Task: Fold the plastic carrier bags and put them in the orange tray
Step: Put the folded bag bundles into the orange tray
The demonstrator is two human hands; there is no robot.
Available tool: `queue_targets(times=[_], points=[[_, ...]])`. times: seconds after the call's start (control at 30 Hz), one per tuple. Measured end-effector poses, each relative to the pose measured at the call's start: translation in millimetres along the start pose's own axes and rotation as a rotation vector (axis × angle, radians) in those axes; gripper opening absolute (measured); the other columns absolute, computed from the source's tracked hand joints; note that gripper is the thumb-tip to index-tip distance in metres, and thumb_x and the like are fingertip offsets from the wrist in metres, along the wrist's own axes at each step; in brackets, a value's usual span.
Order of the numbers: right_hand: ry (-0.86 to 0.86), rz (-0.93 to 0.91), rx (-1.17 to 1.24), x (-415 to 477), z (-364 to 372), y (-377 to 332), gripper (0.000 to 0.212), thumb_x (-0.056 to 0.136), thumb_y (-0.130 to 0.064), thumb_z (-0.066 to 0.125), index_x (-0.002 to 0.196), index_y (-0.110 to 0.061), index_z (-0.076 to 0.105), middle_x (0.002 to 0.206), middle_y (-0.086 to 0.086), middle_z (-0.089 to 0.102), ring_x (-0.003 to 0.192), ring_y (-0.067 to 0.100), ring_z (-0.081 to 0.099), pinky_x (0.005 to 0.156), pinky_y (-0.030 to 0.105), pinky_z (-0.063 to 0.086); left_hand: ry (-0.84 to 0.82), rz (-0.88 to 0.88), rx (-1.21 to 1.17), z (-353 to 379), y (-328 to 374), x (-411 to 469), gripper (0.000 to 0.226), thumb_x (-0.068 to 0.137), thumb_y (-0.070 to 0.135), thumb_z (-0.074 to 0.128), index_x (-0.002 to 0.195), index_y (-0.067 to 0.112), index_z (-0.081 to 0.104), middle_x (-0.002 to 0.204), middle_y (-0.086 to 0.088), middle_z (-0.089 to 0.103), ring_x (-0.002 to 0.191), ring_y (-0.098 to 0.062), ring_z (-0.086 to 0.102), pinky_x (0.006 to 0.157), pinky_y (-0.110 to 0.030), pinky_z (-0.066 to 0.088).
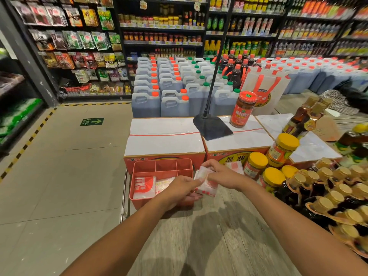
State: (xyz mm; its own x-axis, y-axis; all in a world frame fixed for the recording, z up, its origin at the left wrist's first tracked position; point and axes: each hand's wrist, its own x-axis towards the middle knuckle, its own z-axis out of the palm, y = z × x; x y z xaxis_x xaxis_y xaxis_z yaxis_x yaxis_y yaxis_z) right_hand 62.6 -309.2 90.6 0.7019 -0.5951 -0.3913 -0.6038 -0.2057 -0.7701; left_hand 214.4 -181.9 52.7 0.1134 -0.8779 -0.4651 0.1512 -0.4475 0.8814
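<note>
A folded white carrier bag with red print is held between both hands, just right of the orange tray. My left hand pinches its left edge, reaching over the tray's right front corner. My right hand grips its top from the right. The tray has small compartments at the back and a long front one, where a folded white-and-red bag and another folded bag lie. A further bag lies behind my right hand.
The tray sits at the left end of a wooden counter, with orange cartons behind it. Yellow-lidded jars and rows of dark bottles crowd the right side. A black stand base and a red sauce jar rest on the cartons.
</note>
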Motion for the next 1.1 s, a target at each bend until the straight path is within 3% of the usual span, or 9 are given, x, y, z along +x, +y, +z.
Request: queue_targets(times=[0.17,0.27,0.4,0.5,0.63,0.8,0.9,0.97,1.1], points=[[-0.042,-0.024,0.03,4.7,14.9,8.3,0.056,0.098,-0.011,0.051,0.149,-0.029,0.037,0.133,-0.001,0.054,0.12,0.016,0.056,0.097,0.031,0.05,0.123,0.035,-0.001,-0.5,-2.7,3.1,0.031,0.1,0.029,0.066,0.106,0.001,0.076,0.098,-0.015,0.078,0.082,-0.02,0.076,0.065,-0.023,0.056],[0.104,0.041,0.125,25.1,14.7,29.1,0.043,0.102,-0.016,0.045,0.144,-0.026,0.051,0.136,-0.003,0.057,0.118,0.017,0.057,0.09,0.03,0.048,0.213,0.039,-0.019,-2.7,-8.2,12.0,0.026,0.1,0.027,0.066,0.107,0.003,0.075,0.096,-0.012,0.079,0.087,-0.024,0.077,0.071,-0.032,0.061],[0.372,0.191,-0.19,53.7,-1.4,80.3,0.04,0.097,-0.017,0.05,0.134,-0.011,0.06,0.14,0.011,0.06,0.124,0.031,0.057,0.093,0.034,0.044,0.313,0.032,-0.112,-9.6,-14.4,22.7,0.023,0.102,0.02,0.064,0.116,0.004,0.072,0.101,-0.011,0.079,0.092,-0.024,0.077,0.087,-0.043,0.062],[0.363,0.266,-0.374,67.4,-16.0,116.0,0.037,0.087,-0.025,0.041,0.118,-0.011,0.056,0.129,0.017,0.061,0.116,0.038,0.057,0.092,0.039,0.048,0.319,0.029,-0.138,-10.7,-12.3,24.1,0.022,0.103,0.016,0.062,0.121,0.007,0.068,0.106,-0.01,0.078,0.093,-0.022,0.077,0.09,-0.044,0.061],[0.357,0.279,-0.5,88.3,-24.9,147.6,0.05,0.098,-0.026,0.044,0.145,-0.01,0.042,0.148,0.016,0.047,0.129,0.034,0.051,0.109,0.044,0.044,0.295,0.016,-0.172,-11.9,-7.6,22.7,0.021,0.104,0.015,0.058,0.123,0.008,0.067,0.112,-0.01,0.076,0.096,-0.021,0.077,0.09,-0.041,0.061],[0.293,0.256,-0.613,80.0,-23.5,141.5,0.043,0.105,-0.029,0.038,0.144,-0.013,0.048,0.152,0.011,0.046,0.131,0.033,0.051,0.109,0.048,0.043,0.267,0.015,-0.174,-14.2,-7.8,22.3,0.025,0.105,0.015,0.056,0.127,0.009,0.065,0.115,-0.008,0.076,0.098,-0.019,0.076,0.087,-0.035,0.062],[0.277,0.232,-0.671,74.3,-18.2,139.2,0.042,0.103,-0.033,0.036,0.138,-0.017,0.054,0.146,0.009,0.053,0.124,0.033,0.056,0.104,0.048,0.046,0.264,0.019,-0.17,-14.3,-7.8,22.0,0.026,0.105,0.016,0.056,0.129,0.009,0.065,0.112,-0.007,0.077,0.098,-0.018,0.076,0.085,-0.033,0.063],[0.284,0.223,-0.654,67.4,-10.7,136.4,0.039,0.097,-0.037,0.038,0.125,-0.025,0.061,0.131,0.006,0.065,0.113,0.03,0.062,0.099,0.049,0.049,0.268,0.02,-0.162,-14.3,-7.5,21.6,0.027,0.105,0.016,0.056,0.13,0.009,0.065,0.112,-0.008,0.076,0.097,-0.019,0.076,0.085,-0.034,0.063],[0.265,0.167,-0.68,42.4,16.8,117.9,0.031,0.092,-0.02,0.056,0.113,-0.037,0.072,0.108,-0.008,0.074,0.097,0.018,0.068,0.091,0.037,0.051,0.278,0.025,-0.153,-13.3,-7.1,19.3,0.027,0.105,0.014,0.057,0.129,0.008,0.065,0.112,-0.007,0.076,0.096,-0.018,0.076,0.086,-0.035,0.063]])
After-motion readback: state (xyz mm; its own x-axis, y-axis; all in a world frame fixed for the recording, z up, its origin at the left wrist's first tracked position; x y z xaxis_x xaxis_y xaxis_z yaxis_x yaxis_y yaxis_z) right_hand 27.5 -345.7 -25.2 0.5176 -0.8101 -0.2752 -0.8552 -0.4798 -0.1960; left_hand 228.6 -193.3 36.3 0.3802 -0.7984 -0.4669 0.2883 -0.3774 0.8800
